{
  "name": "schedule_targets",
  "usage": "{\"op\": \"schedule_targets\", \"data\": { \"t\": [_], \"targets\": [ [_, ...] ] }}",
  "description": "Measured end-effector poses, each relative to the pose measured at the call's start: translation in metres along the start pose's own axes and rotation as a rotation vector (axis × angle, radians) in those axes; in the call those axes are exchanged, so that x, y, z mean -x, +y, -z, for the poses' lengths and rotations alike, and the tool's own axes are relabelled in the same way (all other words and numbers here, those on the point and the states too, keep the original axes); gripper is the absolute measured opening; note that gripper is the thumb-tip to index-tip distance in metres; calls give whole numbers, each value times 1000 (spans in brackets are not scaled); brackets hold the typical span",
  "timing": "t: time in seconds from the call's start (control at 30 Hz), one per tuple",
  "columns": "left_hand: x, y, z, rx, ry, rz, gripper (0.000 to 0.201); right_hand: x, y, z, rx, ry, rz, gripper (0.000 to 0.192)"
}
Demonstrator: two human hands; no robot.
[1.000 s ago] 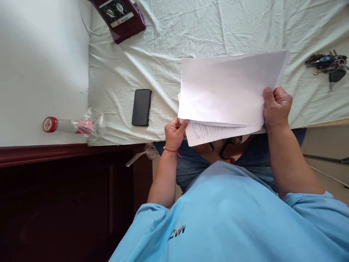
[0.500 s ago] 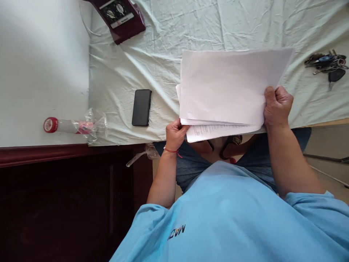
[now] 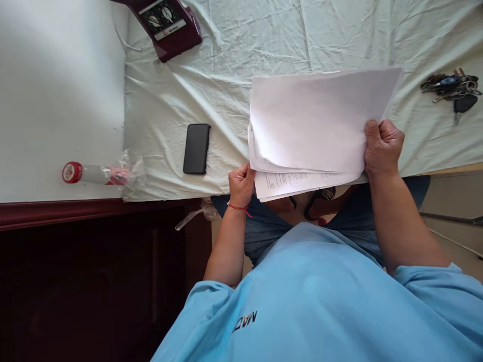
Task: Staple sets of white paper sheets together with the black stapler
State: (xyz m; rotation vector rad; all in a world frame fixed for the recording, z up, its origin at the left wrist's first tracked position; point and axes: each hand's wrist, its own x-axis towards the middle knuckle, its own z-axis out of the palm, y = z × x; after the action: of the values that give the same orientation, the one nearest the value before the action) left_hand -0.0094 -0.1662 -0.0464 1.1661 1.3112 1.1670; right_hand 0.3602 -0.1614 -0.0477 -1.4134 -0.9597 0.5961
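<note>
A loose stack of white paper sheets (image 3: 309, 120) is held over the near edge of the cloth-covered table. The top sheet shows a blank face, and its lower left corner curls up. Below it, a printed sheet (image 3: 279, 185) sticks out toward my body. My right hand (image 3: 383, 148) grips the right edge of the stack, thumb on top and fingers curled underneath. At the lower left corner, my left hand (image 3: 241, 186) is closed with its thumb and finger at the paper edges; its other fingertips are hidden. A red string circles the left wrist.
A black phone (image 3: 196, 149) lies left of the papers. Farther left, a clear bottle with a red cap (image 3: 71, 172) lies by crumpled plastic wrap. A dark red device with dials (image 3: 169, 30) stands at the back left, and a bunch of keys (image 3: 451, 88) lies at right.
The top sheets' lower left corner has slipped from under my left thumb and now curls up. The papers have shifted slightly toward my body at the left. My right hand keeps its grip.
</note>
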Motion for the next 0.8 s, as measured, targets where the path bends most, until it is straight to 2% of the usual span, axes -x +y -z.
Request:
{"op": "schedule_targets", "data": {
  "t": [0.1, 0.23, 0.37, 0.47, 0.57, 0.8],
  "targets": [
    [-4, 4, -3, 109, 9, 41, 74, 0, -1, 0, -4, 12, 7, 81],
    [-8, 10, -5, 201, -77, 66, 83, 1, -3, 0, 14, -2, 5, 83],
    [-5, 10, -7, 100, -89, 44, 63, 2, -4, 1, 20, -13, 4, 83],
    [-2, 4, -7, 59, -47, 57, 58, 2, -6, 1, 52, -11, -10, 84],
    [-2, 0, -6, 9, -18, 51, 59, 3, -9, 0, 87, -1, -23, 85],
    [-2, 3, -5, -92, 44, -30, 74, 3, -13, -2, 82, -5, -13, 87]
  ]
}}
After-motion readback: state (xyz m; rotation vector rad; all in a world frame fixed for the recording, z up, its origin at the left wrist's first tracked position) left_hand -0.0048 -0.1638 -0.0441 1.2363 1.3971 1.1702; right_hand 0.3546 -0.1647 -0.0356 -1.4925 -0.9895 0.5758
